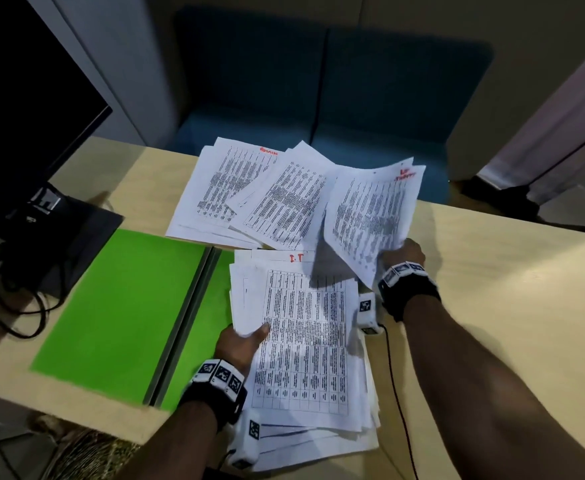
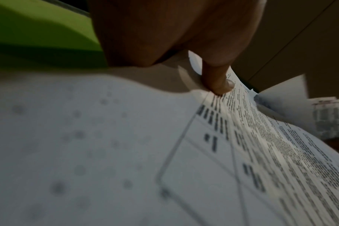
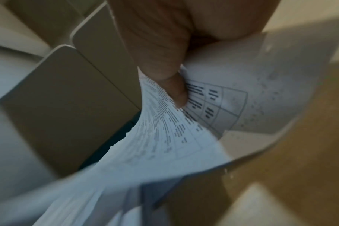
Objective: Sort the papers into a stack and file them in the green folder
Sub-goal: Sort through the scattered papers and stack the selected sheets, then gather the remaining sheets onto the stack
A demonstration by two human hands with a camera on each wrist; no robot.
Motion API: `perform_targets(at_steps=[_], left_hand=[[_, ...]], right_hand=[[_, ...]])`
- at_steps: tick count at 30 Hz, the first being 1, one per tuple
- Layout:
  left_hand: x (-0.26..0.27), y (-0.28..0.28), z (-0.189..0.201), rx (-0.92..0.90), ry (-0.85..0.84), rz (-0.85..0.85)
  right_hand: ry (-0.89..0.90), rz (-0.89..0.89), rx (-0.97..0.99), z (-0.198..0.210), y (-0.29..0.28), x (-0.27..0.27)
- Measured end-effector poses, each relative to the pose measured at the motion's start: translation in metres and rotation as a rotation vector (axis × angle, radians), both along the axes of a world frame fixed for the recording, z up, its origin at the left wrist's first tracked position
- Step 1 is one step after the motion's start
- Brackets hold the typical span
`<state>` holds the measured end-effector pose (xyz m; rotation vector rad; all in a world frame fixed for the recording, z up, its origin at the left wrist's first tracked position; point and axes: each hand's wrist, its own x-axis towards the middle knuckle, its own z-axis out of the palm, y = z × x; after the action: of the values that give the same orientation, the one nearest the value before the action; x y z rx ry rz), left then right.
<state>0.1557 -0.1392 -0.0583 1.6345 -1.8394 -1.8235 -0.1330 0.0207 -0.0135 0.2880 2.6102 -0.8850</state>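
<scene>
An open green folder point(image 1: 121, 313) lies at the table's left. A thick stack of printed papers point(image 1: 304, 348) lies over its right half, and my left hand point(image 1: 240, 341) grips the stack's left edge, thumb point(image 2: 217, 79) on top of the stack point(image 2: 242, 152). My right hand point(image 1: 401, 252) pinches the lower corner of a curled printed sheet point(image 1: 370, 209) lifted above the table; its thumb point(image 3: 174, 90) presses on the sheet point(image 3: 213, 107). More loose printed papers point(image 1: 249, 192) are spread at the table's far edge.
A dark monitor point(image 1: 24, 109) and its stand with cables point(image 1: 17, 296) occupy the left. A blue sofa point(image 1: 336, 81) sits beyond the wooden table point(image 1: 491, 306). A black cable point(image 1: 398, 403) runs along my right forearm.
</scene>
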Motion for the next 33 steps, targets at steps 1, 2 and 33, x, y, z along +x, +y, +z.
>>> perform_targets(at_steps=[1, 2, 33], left_hand=[[0.0, 0.0, 0.0, 0.006, 0.006, 0.01], [0.001, 0.001, -0.001, 0.013, 0.013, 0.015], [-0.003, 0.024, 0.038, -0.112, 0.01, -0.127]], right_hand=[[0.046, -0.003, -0.017, 0.003, 0.008, -0.001], [0.083, -0.018, -0.019, 0.005, 0.019, -0.001], [-0.02, 0.437, 0.061, -0.02, 0.067, 0.187]])
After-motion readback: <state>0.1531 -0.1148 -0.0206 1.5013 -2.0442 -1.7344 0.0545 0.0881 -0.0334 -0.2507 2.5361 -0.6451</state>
